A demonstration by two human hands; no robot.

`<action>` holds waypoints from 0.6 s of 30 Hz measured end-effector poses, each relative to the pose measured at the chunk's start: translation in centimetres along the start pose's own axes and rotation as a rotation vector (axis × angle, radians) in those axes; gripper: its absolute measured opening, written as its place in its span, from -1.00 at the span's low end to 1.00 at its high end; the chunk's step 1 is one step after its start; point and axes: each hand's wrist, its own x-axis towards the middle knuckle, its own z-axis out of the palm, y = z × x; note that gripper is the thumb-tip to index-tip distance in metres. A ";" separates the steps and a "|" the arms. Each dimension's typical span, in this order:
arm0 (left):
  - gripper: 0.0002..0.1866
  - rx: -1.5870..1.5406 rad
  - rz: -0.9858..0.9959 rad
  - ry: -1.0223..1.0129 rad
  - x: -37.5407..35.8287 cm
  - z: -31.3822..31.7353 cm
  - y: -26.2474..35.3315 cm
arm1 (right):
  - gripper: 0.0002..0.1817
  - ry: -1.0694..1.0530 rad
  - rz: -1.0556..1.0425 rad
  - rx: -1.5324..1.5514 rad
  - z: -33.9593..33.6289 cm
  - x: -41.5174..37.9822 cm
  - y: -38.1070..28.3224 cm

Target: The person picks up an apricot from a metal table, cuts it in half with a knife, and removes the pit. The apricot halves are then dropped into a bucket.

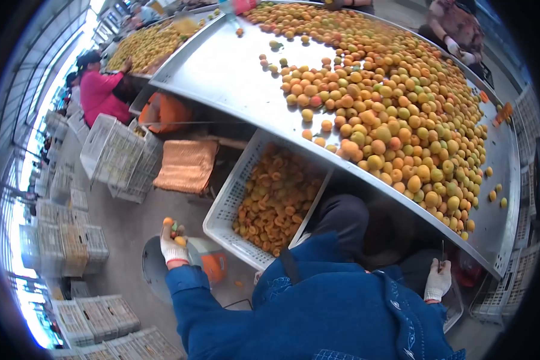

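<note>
My left hand (175, 247), in a white knit glove, is closed around a few apricots (180, 240) at the lower left, above a grey bucket (153, 267). One orange fruit pokes out at its fingertips. On the right side, my gloved right hand (438, 281) grips a thin pointed tool (443, 247), upright below the table edge; its exact kind is too small to make out. Between my hands, a white plastic crate (222, 210) holds many halved apricots (273, 201). Whole apricots (402, 126) cover much of the metal table (222, 72) in front of me.
An orange-covered seat (186, 167) and stacked white crates (111, 150) stand left of my crate. More crates (81, 318) line the floor at lower left. A person in pink (102, 93) sits at another fruit-covered table; another person (459, 36) is across at upper right.
</note>
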 end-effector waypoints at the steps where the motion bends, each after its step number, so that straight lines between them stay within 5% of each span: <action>1: -0.81 -0.008 0.025 0.027 1.1 -3.5 -0.6 | -0.64 -0.007 -0.020 -0.002 0.3 0.3 0.3; 6: -0.60 -0.018 0.098 0.251 0.8 -13.6 -0.7 | -0.67 0.041 -0.005 0.000 0.1 -0.1 0.3; 8: -0.55 -0.089 -0.043 0.194 6.7 -20.4 -2.0 | -0.67 0.026 0.055 -0.031 -0.7 -0.6 -1.2; 10: -0.49 -0.035 -0.154 0.120 3.6 -15.5 0.6 | -0.69 0.054 0.053 -0.018 -0.4 -0.5 -0.6; 14: -0.50 0.104 0.053 0.082 11.1 -9.0 1.2 | -0.70 0.084 0.098 0.016 -1.4 -1.3 -1.9; 15: -0.51 0.272 0.122 0.143 6.4 -1.1 3.1 | -0.70 0.053 0.096 0.034 -1.7 -1.4 -1.9; 17: -0.60 0.296 0.325 -0.226 8.4 7.4 4.0 | -0.70 0.020 0.103 0.055 -2.0 -1.4 -1.6; 18: -0.72 0.296 0.205 -0.272 8.0 12.5 5.1 | -0.71 0.006 0.075 0.081 -1.8 -1.7 -1.2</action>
